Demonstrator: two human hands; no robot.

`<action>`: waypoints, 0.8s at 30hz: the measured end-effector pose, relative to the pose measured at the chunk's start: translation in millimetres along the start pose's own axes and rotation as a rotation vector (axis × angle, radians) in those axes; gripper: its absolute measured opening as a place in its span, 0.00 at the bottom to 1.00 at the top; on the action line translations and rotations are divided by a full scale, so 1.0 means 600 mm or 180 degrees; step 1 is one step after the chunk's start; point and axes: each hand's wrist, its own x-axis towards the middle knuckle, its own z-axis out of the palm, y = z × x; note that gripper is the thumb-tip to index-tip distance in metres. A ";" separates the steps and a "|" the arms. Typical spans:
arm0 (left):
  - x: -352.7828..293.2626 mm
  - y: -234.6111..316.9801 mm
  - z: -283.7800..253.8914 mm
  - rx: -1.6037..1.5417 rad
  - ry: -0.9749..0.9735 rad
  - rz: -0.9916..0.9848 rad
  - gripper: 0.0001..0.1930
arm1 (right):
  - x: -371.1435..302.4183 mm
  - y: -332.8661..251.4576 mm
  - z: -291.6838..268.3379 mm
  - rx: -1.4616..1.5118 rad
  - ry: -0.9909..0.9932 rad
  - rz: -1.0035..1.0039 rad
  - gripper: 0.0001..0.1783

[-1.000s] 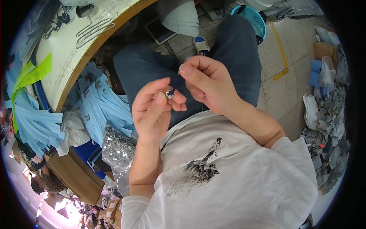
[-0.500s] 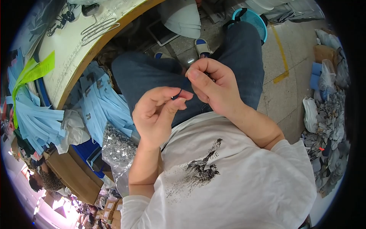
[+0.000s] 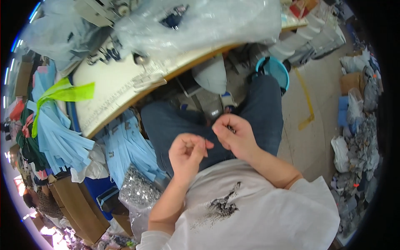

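Over my lap, my left hand [image 3: 187, 155] is closed, thumb pressed to the index finger. Whatever those fingertips hold, if anything, is hidden or too small to name. Just to its right and slightly farther off, my right hand [image 3: 236, 136] is curled with thumb and index finger pinched together. A small dark thing [image 3: 231, 128] shows inside its curled fingers, too small to identify. A narrow gap separates the two hands. Beneath them are my dark blue trousers [image 3: 266, 104].
A pale table [image 3: 112, 100] with a wooden edge curves across the front left, bearing a large clear plastic bag [image 3: 208, 31]. Light blue fabric strips [image 3: 62, 129] hang at the left. A turquoise basket [image 3: 284, 79] stands beyond my right knee; grey scraps [image 3: 362, 141] are heaped far right.
The view has tilted up, showing more of the table and the plastic bag. My left fingers have closed further, and the small dark piece seen between them no longer shows.
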 end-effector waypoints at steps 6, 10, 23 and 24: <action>0.005 0.019 0.005 -0.0485 -0.0072 0.0401 0.08 | 0.023 -0.096 0.028 -0.1016 -0.0273 -0.1142 0.08; 0.017 0.027 -0.025 -0.0269 0.0335 0.0505 0.09 | 0.110 -0.251 0.090 -0.1467 0.0368 -0.2067 0.13; 0.262 0.222 -0.191 0.3864 0.1241 0.2152 0.13 | 0.049 0.016 -0.038 0.1652 -0.0634 0.1766 0.03; 0.290 0.230 -0.201 0.3881 0.1201 0.2142 0.13 | 0.042 0.026 -0.041 0.1596 -0.0636 0.1754 0.03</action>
